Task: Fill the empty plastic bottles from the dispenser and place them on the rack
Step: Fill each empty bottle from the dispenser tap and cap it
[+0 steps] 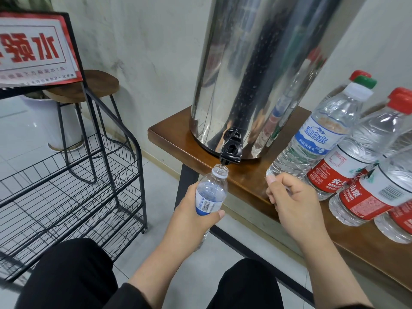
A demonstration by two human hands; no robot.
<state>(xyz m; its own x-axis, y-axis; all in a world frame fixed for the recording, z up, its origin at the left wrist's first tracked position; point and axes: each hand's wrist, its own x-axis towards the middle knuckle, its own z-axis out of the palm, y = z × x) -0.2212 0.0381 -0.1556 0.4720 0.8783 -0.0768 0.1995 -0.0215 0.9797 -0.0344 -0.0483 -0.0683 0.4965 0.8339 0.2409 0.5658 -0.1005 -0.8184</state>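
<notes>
The left hand (191, 210) grips one uncapped clear plastic bottle (211, 192), mouth under the black tap (230, 150); the right hand (289, 201) is curled, empty as far as I can see. Five capped bottles (312, 139) stand at right.

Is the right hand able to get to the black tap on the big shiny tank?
Probably yes. The right hand hangs just right of and below the black tap, with only open air between. The bottle in the left hand sits under the spout, not in the way.

Left hand (196, 210) in a curled grip, thumb forward; right hand (289, 197) raised, fingers loosely curled.
</notes>
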